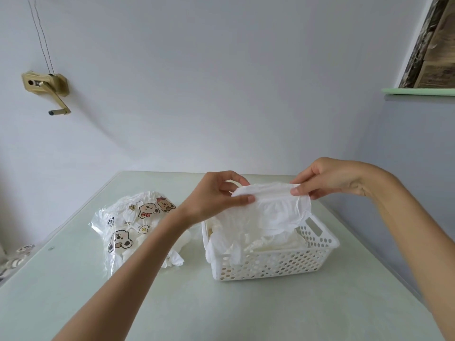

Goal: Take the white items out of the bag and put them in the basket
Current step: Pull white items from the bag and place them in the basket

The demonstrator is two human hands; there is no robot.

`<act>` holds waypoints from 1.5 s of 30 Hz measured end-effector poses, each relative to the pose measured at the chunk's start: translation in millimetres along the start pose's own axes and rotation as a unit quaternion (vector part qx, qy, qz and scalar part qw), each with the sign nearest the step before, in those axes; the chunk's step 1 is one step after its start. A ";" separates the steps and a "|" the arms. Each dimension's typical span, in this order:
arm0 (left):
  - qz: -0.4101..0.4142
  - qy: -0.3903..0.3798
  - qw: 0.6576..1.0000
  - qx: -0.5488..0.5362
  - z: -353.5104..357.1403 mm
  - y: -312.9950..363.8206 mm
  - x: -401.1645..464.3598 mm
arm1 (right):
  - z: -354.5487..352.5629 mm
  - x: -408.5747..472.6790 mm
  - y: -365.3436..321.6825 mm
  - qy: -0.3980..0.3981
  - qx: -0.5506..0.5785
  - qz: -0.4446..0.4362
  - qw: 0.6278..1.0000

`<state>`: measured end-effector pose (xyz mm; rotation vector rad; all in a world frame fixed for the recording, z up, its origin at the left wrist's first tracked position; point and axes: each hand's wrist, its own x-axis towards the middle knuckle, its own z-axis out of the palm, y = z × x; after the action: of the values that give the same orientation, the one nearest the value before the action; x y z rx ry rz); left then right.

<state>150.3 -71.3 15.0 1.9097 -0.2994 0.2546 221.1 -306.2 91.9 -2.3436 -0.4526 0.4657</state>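
Note:
Both hands hold one white crinkled item (275, 205) stretched out just above the white perforated basket (275, 264). My left hand (219, 195) pinches its left end and my right hand (327, 178) pinches its right end. Several more white items (268, 239) lie inside the basket. To the left, on the table, lies the clear plastic bag (128, 227) printed with cartoon bears, with white items still inside. One loose white item (174, 257) lies at the bag's mouth, partly hidden by my left forearm.
The pale green table (221, 311) ends at the wall behind and drops off on the right. A brass crank fixture (46, 87) is mounted on the wall at the left. A green shelf (418, 91) juts out at the upper right. Small round objects (17, 257) sit past the table's left edge.

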 end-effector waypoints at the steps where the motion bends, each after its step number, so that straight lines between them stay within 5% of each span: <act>1: 0.009 0.006 1.000 0.010 0.8 -1.4 1.3 | -0.6 2.1 1.6 0.005 0.000 0.005 1.000; 6: -0.009 0.014 0.998 0.061 1.5 -8.6 6.2 | 1.8 8.3 12.3 0.011 0.141 -0.044 0.989; 10: -0.041 -0.005 0.994 0.103 7.2 -15.2 9.3 | 13.4 15.8 17.7 0.073 0.134 -0.112 0.982; 17: -0.022 0.011 1.000 -0.016 20.9 -7.2 13.8 | 29.8 28.2 12.6 0.223 0.330 -0.198 0.896; 24: 0.017 0.105 0.994 0.001 24.4 -13.8 30.4 | 41.5 31.9 34.9 0.456 0.137 -0.271 0.837; 27: 0.032 0.135 0.989 0.059 25.1 -22.3 35.6 | 51.4 31.2 40.7 0.477 0.065 -0.285 0.829; 32: 0.042 0.221 0.974 -0.029 35.5 -19.1 30.4 | 69.5 27.7 30.9 0.484 0.040 -0.338 0.806; 38: 0.168 0.389 0.905 0.036 23.7 -18.7 9.9 | 85.2 7.4 10.0 0.449 0.105 -0.379 0.802; 41: 0.146 0.329 0.913 0.193 18.4 -31.1 15.7 | 82.8 14.0 34.6 0.415 0.153 -0.311 0.841; 45: 0.052 0.093 0.880 0.463 31.5 -61.6 45.6 | 79.4 45.0 93.2 0.360 0.026 -0.127 0.924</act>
<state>214.5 -84.0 -35.8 2.7869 -0.1505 0.7533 242.9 -306.5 -36.7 -2.1667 -0.3663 -0.4967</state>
